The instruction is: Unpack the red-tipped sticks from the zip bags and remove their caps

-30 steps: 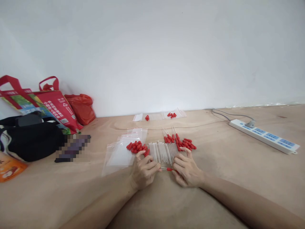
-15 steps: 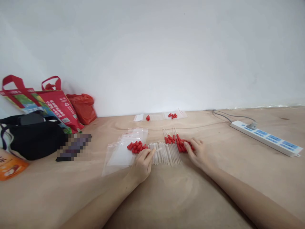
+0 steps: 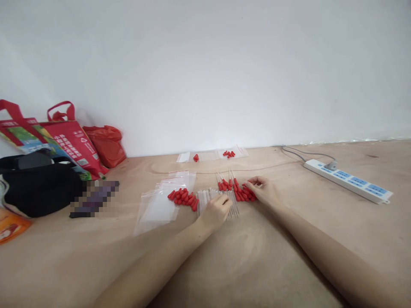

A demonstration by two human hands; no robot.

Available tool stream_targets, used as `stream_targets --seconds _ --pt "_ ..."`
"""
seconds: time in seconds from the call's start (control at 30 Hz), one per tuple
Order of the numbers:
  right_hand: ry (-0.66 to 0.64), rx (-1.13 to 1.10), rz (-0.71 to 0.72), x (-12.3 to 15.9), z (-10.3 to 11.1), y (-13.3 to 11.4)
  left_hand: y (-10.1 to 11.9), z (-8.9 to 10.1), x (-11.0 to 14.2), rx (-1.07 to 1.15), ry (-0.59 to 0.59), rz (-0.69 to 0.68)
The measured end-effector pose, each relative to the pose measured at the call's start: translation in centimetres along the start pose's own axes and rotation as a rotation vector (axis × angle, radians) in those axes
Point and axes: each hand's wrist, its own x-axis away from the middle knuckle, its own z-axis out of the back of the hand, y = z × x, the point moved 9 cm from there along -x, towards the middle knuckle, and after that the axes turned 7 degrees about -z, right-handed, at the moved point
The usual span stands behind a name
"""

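Note:
My left hand (image 3: 218,208) reaches over a row of clear thin tubes (image 3: 203,201), its fingers bent and closed. What its fingertips hold is hidden behind them. My right hand (image 3: 263,190) is at the right-hand heap of red rubber bulbs (image 3: 241,194), thumb and fingers pinched on a bulb at the heap's edge. Behind that heap, clear stems (image 3: 232,173) stick out from some of the bulbs, pointing away from me. A second pile of red bulbs (image 3: 183,196) lies left of the tubes, partly on clear zip bags (image 3: 157,207).
Near the wall lie more small bags (image 3: 184,157) with red bulbs (image 3: 229,154) and tubes. A white power strip (image 3: 348,179) with a grey cable is at the right. Shopping bags (image 3: 73,145), a black bag (image 3: 41,184) and a pixelated dark object (image 3: 96,199) stand at the left.
The tube with a red bulb held between both hands has gone from there. My right hand moved right to the bulb heap; my left hand, seen holding a tube, moved right over the tubes.

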Motion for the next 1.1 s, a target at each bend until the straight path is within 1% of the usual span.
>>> stream_targets --seconds 0.1,0.23,0.37,0.5,0.67,0.73,0.83,0.97,1.1 --pt "0.021 0.049 0.023 0.0 -0.2 -0.5 0.3 -0.8 0.0 0.059 -0.065 0.028" --pt "-0.006 0.076 0.036 0.3 -0.7 -1.1 0.9 -1.1 0.1 0.146 -0.101 0.049" --pt "-0.009 0.156 0.044 0.5 -0.7 -1.5 0.9 -0.5 0.4 0.177 -0.086 0.041" --pt "0.021 0.175 0.032 0.4 -0.4 -1.2 0.3 0.2 1.1 0.125 -0.057 0.023" --pt "0.046 0.210 0.006 -0.5 -0.3 -1.1 -0.7 0.2 1.9 0.118 -0.033 0.049" --pt "0.008 0.272 -0.041 -1.3 -0.7 -1.0 -0.8 0.2 2.0 0.120 -0.022 0.060" --pt "-0.094 0.364 -0.104 -3.0 -1.9 -1.0 -1.0 0.4 2.2 0.112 0.001 0.080" --pt "-0.179 0.400 -0.119 -5.2 -3.9 -1.1 -1.2 0.5 2.3 0.093 0.018 0.114" --pt "-0.236 0.413 -0.113 -6.5 -5.5 -1.2 -1.3 0.4 2.3 0.073 0.019 0.132"
